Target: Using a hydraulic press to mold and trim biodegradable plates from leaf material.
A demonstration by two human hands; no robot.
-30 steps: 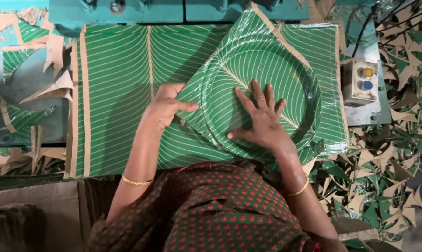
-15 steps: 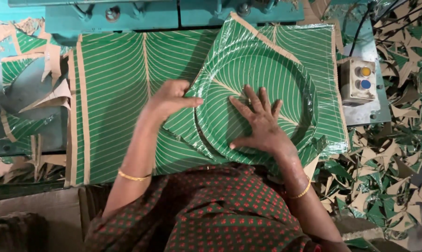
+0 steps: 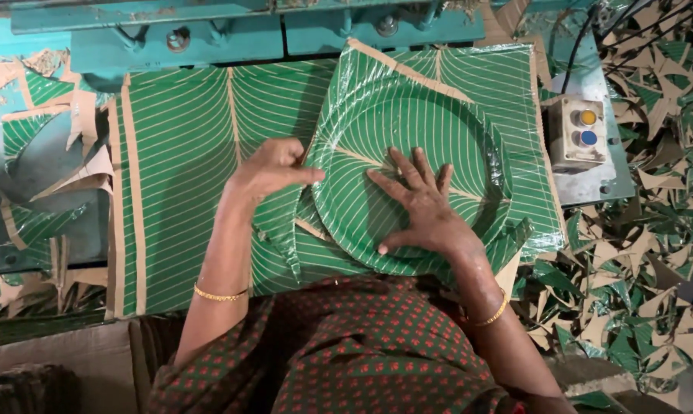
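On the green striped sheet [image 3: 185, 176], a pressed leaf-print plate [image 3: 438, 130] lies under the right hand [image 3: 423, 211], its fingers spread flat. The left hand [image 3: 270, 169], fingers pinched on the plate's trim edge, has lifted slightly since a second ago, loosening it; scraps [image 3: 645, 268] lie around.

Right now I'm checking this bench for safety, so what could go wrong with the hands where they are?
The right hand presses flat on the pressed green plate, the left hand pinching the sheet's torn edge, which might tear unevenly. Both lie close under the teal machine, a possible pinch hazard. The button box sits near and could be bumped.
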